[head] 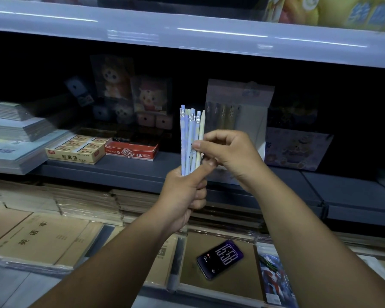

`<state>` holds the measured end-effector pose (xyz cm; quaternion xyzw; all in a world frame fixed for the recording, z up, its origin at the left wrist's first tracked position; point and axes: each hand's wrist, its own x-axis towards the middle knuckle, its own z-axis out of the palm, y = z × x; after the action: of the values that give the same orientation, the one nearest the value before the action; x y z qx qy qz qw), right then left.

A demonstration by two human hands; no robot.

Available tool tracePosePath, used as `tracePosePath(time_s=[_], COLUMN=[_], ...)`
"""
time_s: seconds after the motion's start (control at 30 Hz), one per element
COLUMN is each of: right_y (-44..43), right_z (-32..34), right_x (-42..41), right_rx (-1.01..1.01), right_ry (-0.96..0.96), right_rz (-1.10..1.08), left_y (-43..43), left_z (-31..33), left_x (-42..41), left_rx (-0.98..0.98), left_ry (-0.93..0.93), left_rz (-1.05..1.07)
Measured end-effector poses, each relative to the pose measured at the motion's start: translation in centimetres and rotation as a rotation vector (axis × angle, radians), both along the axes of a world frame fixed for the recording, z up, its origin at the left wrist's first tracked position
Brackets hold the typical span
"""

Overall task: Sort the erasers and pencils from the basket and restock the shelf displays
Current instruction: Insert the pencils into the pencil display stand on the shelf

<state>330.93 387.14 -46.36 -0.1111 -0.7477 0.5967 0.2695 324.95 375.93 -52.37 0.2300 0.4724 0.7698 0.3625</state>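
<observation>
The pencils stand upright in a tight bundle in front of the middle shelf, eraser ends up. They are pale blue and lilac, with one cream pencil at the right edge. The left hand is wrapped round their lower ends with the thumb pressed across the front. I take that to be what holds them squared up so each one can be seen. The right hand pinches the cream one between thumb and forefinger, its other fingers loosely curled. My guess is it is picking out the odd colour, or drawing one off to shelve. Behind and to the left, on the dark shelf, sits a red open box marked 2B, the likely home for pencils. Just beside it is a yellow carton of erasers. A pen packet stands behind the hands. Lower down lie stacks of brown exercise books, with a phone face up on one. The basket isn't anywhere I can see.
</observation>
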Motion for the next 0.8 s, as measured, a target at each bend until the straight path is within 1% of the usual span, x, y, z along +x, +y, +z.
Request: tracePosePath(time_s=[0.17,0.3,0.4,0.53,0.63,0.7,0.73,0.77,0.8], right_y=[0.2,0.5,0.7,1.4,1.6,1.6,1.6,1.8,2.1], right_z=[-0.1,0.0,-0.2,0.0,0.1,0.1,0.0,-0.2,-0.5], right_x=[0.0,-0.1,-0.1,0.1,0.3,0.3,0.2,0.2,0.2], right_rx=[-0.097,-0.166,-0.233,-0.376,-0.455,-0.435,-0.371,-0.249,-0.077], right_ry=[0.022,0.064,0.098,0.199,0.238,0.231,0.204,0.153,0.086], right_rz=[0.050,0.024,0.013,-0.065,-0.079,-0.116,-0.168,-0.251,-0.351], left_y=[-0.2,-0.1,-0.1,-0.4,-0.7,-0.9,-1.0,-1.1,-1.2], left_z=[0.0,0.2,0.2,0.2,0.5,0.8,0.9,0.9,1.0], left_x=[-0.3,-0.4,-0.7,-1.3,-1.7,-2.2,-2.4,-2.6,-2.8], left_rx=[0.045,0.069,0.069,0.100,0.133,0.144,0.145,0.145,0.141], left_ry=[0.022,-0.006,0.006,-0.016,-0.032,-0.035,-0.035,-0.036,-0.035], left_rz=[-0.014,-0.010,0.014,0.032,0.054,0.085,0.102,0.118,0.133])
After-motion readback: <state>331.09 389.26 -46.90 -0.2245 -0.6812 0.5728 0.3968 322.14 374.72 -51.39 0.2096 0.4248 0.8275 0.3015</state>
